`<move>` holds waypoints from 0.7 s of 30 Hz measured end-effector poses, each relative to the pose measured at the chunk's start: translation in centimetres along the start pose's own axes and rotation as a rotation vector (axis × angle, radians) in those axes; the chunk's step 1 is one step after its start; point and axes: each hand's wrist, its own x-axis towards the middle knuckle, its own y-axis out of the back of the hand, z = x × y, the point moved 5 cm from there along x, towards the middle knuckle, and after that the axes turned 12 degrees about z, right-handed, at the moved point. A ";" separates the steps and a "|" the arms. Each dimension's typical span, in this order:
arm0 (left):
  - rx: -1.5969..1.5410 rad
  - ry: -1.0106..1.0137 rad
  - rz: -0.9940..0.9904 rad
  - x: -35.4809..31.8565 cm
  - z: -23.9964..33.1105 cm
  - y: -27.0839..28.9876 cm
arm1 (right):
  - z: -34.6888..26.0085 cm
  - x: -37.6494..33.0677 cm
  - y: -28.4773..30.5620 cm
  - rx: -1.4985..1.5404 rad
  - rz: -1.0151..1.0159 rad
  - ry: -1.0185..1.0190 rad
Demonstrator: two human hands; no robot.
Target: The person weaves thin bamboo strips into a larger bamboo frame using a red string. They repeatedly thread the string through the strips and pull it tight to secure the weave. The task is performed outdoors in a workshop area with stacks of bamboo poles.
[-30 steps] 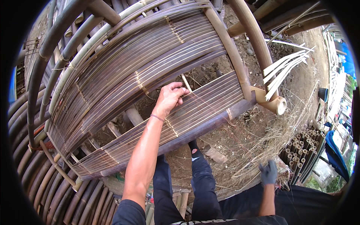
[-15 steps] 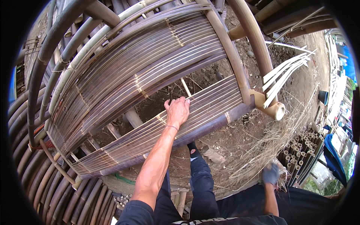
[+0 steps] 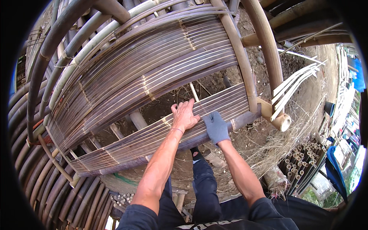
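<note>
Basically, bent poles (image 3: 46, 61) on the left carry the frame's curve. Bare left hand (image 3: 184, 115) lies open, fingers spread flat over the lower band of bamboo strips (image 3: 153, 140), w/ one loose strip (image 3: 194, 92) standing up just above it. Gloved right hand (image 3: 216, 127) lies open beside it, palm down, prob. steadying the strips. Cut strip ends (image 3: 295, 82) stick out past the thick post (image 3: 264, 46) at right.

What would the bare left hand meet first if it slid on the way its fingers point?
Probably the open gap between the two slat panels: the left hand lies flat on the lower bamboo slat panel, fingers at its upper edge. Beyond is bare dirt, depth unclear.
</note>
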 end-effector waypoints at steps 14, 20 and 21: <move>0.023 -0.009 0.023 -0.3 -0.5 0.0 | -14.1 5.3 9.6 0.682 -0.418 -0.022; 0.041 -0.040 0.056 -0.5 -0.6 0.0 | -5.0 2.2 2.7 -0.595 -0.392 0.449; 0.044 -0.056 0.078 -0.7 -0.6 0.0 | -4.5 1.1 2.0 -0.526 -0.378 0.422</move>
